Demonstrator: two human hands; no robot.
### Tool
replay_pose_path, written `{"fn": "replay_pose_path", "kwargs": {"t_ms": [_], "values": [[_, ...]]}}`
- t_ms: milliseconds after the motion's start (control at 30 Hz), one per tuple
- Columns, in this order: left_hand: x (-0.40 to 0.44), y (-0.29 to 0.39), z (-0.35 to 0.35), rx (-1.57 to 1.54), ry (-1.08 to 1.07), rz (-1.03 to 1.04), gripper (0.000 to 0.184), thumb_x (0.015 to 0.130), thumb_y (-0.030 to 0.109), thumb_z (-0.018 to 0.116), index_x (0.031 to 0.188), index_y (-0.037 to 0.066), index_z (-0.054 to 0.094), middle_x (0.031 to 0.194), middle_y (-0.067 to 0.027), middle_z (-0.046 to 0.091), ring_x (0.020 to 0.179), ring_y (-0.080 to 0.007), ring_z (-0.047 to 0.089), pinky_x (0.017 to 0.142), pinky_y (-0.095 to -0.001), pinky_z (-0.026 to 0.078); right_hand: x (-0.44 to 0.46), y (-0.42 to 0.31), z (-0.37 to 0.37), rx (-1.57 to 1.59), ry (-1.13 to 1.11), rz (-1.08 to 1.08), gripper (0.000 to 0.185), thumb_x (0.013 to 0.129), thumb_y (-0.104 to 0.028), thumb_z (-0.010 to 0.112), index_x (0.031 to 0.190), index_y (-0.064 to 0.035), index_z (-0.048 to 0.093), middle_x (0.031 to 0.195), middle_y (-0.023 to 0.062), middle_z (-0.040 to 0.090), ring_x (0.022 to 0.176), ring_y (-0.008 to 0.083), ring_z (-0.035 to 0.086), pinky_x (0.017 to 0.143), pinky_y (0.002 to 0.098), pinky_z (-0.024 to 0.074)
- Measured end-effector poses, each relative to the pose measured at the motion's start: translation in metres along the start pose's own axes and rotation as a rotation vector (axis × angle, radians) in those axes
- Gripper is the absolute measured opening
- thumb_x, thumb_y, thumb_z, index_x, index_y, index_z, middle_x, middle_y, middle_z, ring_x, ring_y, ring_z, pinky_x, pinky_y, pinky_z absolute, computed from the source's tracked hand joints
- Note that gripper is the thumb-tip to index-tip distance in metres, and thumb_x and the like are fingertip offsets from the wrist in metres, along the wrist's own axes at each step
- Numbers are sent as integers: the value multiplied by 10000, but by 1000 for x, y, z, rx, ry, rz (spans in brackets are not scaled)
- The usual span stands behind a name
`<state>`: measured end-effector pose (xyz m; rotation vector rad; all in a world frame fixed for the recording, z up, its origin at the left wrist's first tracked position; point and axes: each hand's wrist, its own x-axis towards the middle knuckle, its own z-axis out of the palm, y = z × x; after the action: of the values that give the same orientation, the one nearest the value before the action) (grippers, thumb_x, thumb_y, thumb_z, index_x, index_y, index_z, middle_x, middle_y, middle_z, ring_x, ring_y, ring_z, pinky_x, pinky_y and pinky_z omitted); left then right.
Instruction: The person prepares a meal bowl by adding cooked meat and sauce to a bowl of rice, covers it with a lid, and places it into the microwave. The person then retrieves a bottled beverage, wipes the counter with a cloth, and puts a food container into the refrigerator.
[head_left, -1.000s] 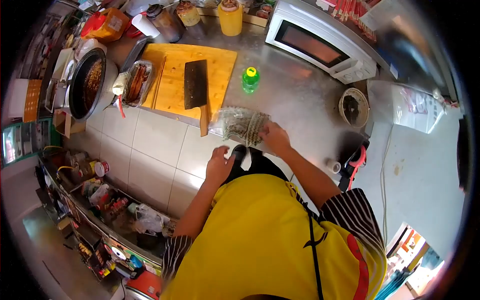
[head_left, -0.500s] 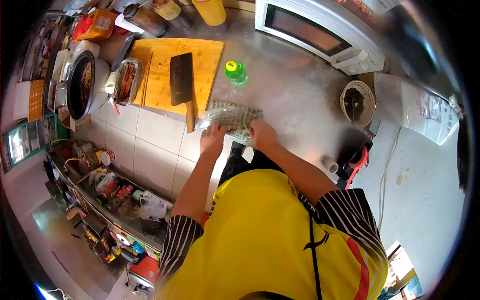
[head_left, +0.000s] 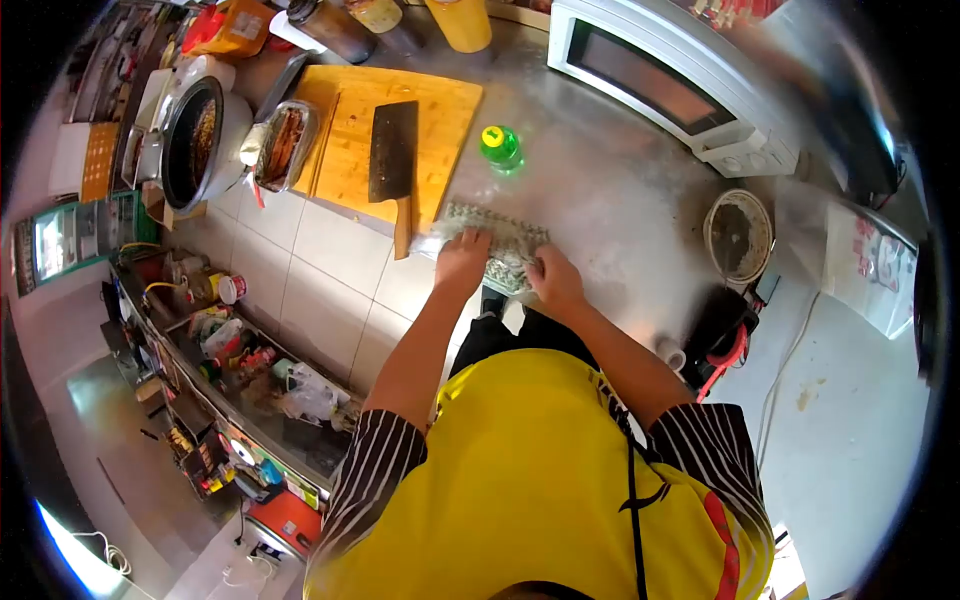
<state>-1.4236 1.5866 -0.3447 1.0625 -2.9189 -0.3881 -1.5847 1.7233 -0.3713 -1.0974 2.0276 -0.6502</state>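
Note:
A clear plastic packet (head_left: 510,238) with a grey-green, knobbly patterned filling lies at the near edge of the metal counter; I cannot make out what is inside. My left hand (head_left: 462,262) presses on its left part with curled fingers. At its right near corner, my right hand (head_left: 556,280) grips the plastic between thumb and fingers. Just left of the packet, the wooden handle of a cleaver (head_left: 393,150) sticks out over the edge of a cutting board (head_left: 440,110). Beyond the packet stands a green bottle with a yellow cap (head_left: 502,148).
A white microwave (head_left: 650,75) stands at the back right, with a round tub (head_left: 738,236) near it. Left of the board are a foil-like tray of food (head_left: 287,145) and a deep pot (head_left: 222,145). Sauce bottles (head_left: 460,22) line the back.
The view has shifted, so the counter appears farther right. My left hand has moved slightly farther over the packet, and my right hand has come a little nearer to me at its corner.

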Motion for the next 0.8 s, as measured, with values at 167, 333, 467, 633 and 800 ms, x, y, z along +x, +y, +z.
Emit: {"fn": "replay_pose_path", "kwargs": {"t_ms": [167, 333, 467, 633, 800], "values": [[-9, 3, 3, -103, 37, 72, 219, 748, 34, 603, 950, 112, 637, 891, -76, 593, 839, -282, 623, 702, -396, 526, -28, 8, -31, 561, -30, 159, 391, 865, -248, 650, 1171, -18, 569, 1031, 188, 604, 897, 331, 597, 784, 411, 482], [-13, 6, -1, -184, 44, 23, 200, 759, 72, 555, 950, 104, 606, 904, -91, 573, 886, -293, 604, 735, -403, 501, -11, -35, -19, 285, -70, -39, 397, 874, -261, 643, 1181, -24, 560, 1054, 210, 596, 962, 372, 587, 828, 439, 471], [-25, -1, -6, -242, 3, -28, 265, 791, 47, 577, 1049, 95, 617, 1047, -106, 599, 920, -313, 620, 777, -402, 529, -2, -41, 4, 18, -88, -199, 370, 897, -239, 612, 1202, -40, 544, 1135, 206, 560, 972, 408, 575, 842, 457, 467], [-63, 8, -66, -377, 130, -98, 216, 809, 95, 641, 1022, 76, 616, 989, -102, 618, 866, -297, 632, 753, -389, 532, 2, -54, 1, -290, -90, -236, 303, 869, -159, 611, 1161, -102, 550, 1063, 158, 566, 841, 379, 601, 701, 462, 496], [-120, -35, -93, -610, 154, -429, 154, 830, 98, 655, 965, 25, 644, 882, -130, 662, 752, -277, 647, 667, -346, 522, 11, -47, 7, -386, -96, -280, 262, 873, -151, 592, 1134, -140, 570, 1061, 136, 569, 795, 367, 609, 686, 458, 498]]}}
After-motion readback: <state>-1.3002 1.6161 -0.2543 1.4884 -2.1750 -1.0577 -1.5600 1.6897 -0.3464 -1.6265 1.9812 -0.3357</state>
